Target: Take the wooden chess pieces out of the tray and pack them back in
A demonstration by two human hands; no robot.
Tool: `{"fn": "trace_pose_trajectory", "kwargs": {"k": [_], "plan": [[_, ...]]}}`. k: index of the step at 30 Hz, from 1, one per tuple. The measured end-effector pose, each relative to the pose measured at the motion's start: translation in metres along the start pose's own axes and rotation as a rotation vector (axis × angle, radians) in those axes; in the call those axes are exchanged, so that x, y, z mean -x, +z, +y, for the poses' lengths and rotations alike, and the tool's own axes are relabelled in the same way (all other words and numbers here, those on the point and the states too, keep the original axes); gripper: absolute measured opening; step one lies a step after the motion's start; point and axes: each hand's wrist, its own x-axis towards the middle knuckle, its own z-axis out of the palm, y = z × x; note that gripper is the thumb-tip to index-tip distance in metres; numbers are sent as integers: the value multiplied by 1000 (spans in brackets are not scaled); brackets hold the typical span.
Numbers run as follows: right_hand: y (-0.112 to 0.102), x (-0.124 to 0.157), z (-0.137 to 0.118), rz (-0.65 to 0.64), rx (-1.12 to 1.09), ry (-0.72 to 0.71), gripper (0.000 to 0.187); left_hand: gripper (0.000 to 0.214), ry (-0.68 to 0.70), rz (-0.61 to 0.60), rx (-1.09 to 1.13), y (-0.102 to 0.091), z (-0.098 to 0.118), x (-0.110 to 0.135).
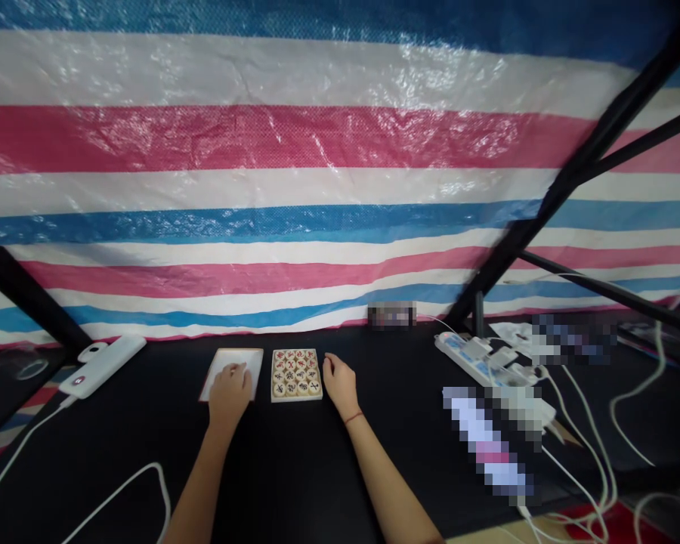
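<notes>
Black tabletop [295, 468] is stretching away in front of me, and my forearms are reaching across it from the bottom of my view, with a thin red string [353, 417] circling my right wrist. My left hand [228, 394] is resting on a white square board [239, 364], its fingers curled over the board and hiding whatever lies beneath them, so I cannot tell whether I am gripping anything there. My right hand [339, 384] is sitting loosely curled and empty on the tabletop, just beside the right edge of a wooden tray of xiangqi pieces [296, 375]. That nearly square tray is lying between my hands, its sides running square with my view and showing no clear long axis, with round pieces packed in tight rows. Off to my left, a white power bank [103, 366] is lying at a slant, trailing a white cable [28, 453] toward me. To my right, a white power strip [476, 360] is angling away, crowded with plugs. Beyond everything, a striped tarpaulin [295, 189] in pink, white and blue is hanging behind black metal poles [567, 174].
</notes>
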Motion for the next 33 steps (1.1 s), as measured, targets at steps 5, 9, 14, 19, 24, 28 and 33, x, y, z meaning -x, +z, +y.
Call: {"fn": "trace_pose_trajectory", "kwargs": {"k": [5, 9, 14, 19, 24, 28, 33], "plan": [[3, 6, -2, -91, 138, -19, 35, 36, -14, -214, -116, 6, 20, 1], [5, 8, -4, -90, 119, -64, 34, 34, 24, -282, -95, 6, 28, 1], [9, 8, 3, -67, 97, -79, 33, 33, 58, -337, -72, 5, 31, 2], [9, 9, 3, -51, 77, -82, 33, 33, 68, -359, -59, 3, 31, 2], [8, 10, 2, -60, 64, -67, 34, 33, 52, -382, -69, 1, 32, 2], [8, 10, 3, -58, 69, -69, 33, 33, 53, -377, -65, 3, 31, 2], [6, 10, 2, -47, 75, -75, 33, 32, 50, -361, 38, 7, 25, 1]]}}
